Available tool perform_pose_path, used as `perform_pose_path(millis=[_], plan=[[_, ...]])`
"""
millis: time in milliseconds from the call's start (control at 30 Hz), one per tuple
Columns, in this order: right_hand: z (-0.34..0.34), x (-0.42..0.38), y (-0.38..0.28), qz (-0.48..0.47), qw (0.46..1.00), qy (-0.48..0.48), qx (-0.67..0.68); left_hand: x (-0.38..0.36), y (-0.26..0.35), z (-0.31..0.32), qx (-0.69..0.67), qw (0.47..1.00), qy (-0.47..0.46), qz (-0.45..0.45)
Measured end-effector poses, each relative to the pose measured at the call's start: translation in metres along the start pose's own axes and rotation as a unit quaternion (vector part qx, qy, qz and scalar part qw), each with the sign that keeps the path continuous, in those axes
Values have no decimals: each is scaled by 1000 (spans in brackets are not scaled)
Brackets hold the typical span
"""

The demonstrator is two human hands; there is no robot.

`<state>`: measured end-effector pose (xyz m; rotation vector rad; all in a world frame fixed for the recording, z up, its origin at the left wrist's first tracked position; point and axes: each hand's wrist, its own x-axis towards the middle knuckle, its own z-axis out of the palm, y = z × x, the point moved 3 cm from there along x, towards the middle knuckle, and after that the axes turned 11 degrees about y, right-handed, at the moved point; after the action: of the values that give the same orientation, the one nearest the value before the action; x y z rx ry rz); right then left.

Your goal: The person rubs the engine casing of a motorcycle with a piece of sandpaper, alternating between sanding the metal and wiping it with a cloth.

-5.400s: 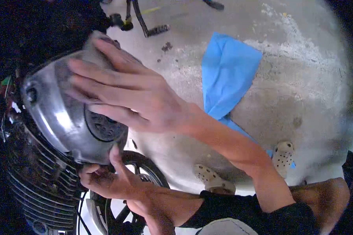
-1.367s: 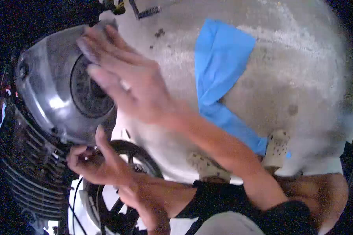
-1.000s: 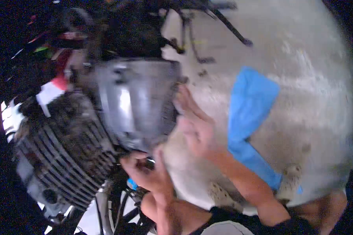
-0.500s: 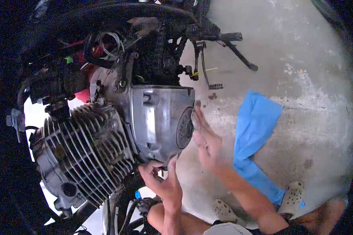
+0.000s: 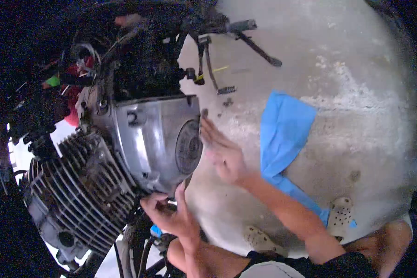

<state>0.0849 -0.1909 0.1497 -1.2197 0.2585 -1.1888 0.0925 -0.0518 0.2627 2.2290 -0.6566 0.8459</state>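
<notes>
A silver engine side cover (image 5: 155,134), with a round dark emblem (image 5: 189,147) on its outer face, sits beside the finned cylinder (image 5: 81,185) of a motorcycle engine. My left hand (image 5: 173,217) is at the cover's lower edge, its thumb along the outer side and the other fingers bent at the edge underneath. Along the emblem side lies my right hand (image 5: 224,160), fingers stretched out and flat, nothing held in it. Whether its palm presses on the metal is hard to make out.
On the concrete floor (image 5: 338,125) to the right lies a crumpled blue cloth (image 5: 287,123). A foot pedal (image 5: 227,90) and a stand leg (image 5: 259,51) stick out beyond the cover. Two perforated clogs (image 5: 340,215) are on my feet, close below my arms.
The whole view has shifted, so the engine and floor items appear farther left. Both hands keep nearly the same pose at the cover.
</notes>
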Motion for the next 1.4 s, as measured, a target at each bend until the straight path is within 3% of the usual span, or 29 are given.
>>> perform_pose_path(millis=[67, 133, 167, 333, 400, 467, 533, 567, 600, 667, 700, 733, 833, 900, 1000, 1067, 1133, 1200, 1267, 1300, 1333, 1400], plan=[[2, 3, 3, 42, 998, 19, 46, -9, -6, -2, 15, 999, 9, -38], [7, 31, -11, -96, 994, -46, -5, -9, -7, -8, 38, 998, 16, -47], [7, 29, -13, -65, 998, -26, 4, -4, 8, -8, 90, 996, -6, -11], [2, 2, -5, -19, 1000, -22, 12, -14, -12, -12, 4, 1000, 21, -5], [7, 19, -11, -118, 992, -54, 3, -11, -5, -11, 1, 999, 15, -48], [5, 9, 0, -126, 990, -56, -19, -7, 5, -9, 23, 999, -1, -32], [4, 1, 3, -38, 999, -24, 15, -11, -6, -11, 38, 999, 5, -18], [7, -2, 4, -63, 997, -23, 26, -16, -13, -13, -19, 999, 29, -15], [5, 1, 8, -47, 998, -22, 28, -17, -6, -14, 24, 998, 13, -59], [7, -1, 6, -75, 996, -27, 30, -16, 3, -17, 78, 997, -2, -25], [6, -10, 12, 10, 999, -18, 47, -12, 2, -12, 48, 999, 2, -24], [6, -3, 10, -13, 999, -20, 41, -12, -8, -13, 45, 999, 0, 7], [8, 1, -6, -33, 999, -27, 18, -22, -5, -16, 5, 998, 38, -45], [7, -15, 3, 3, 999, -19, 27, -21, -1, -27, 94, 996, -4, -4], [3, -7, 17, -22, 999, -14, 25, -20, -16, -22, 49, 997, 12, 50], [7, -3, -6, -59, 997, -33, 31, -28, -11, -23, 1, 999, 26, -33], [7, 5, -6, -101, 994, -37, 23, -25, -8, -25, 60, 998, 0, 0], [5, -9, 18, -14, 1000, -22, 18, -12, 2, -16, 62, 998, -2, -13], [4, -7, 15, -65, 997, -33, 1, -21, -12, -18, 26, 999, 14, -13], [3, -16, 15, -74, 996, -44, -6, -25, -9, -15, -12, 997, 39, -73], [2, -15, 14, -59, 997, -45, -1, -28, -12, -14, 1, 997, 32, -77], [1, -2, 7, -89, 993, -72, -18, -20, -9, -20, 72, 997, 15, -24]])
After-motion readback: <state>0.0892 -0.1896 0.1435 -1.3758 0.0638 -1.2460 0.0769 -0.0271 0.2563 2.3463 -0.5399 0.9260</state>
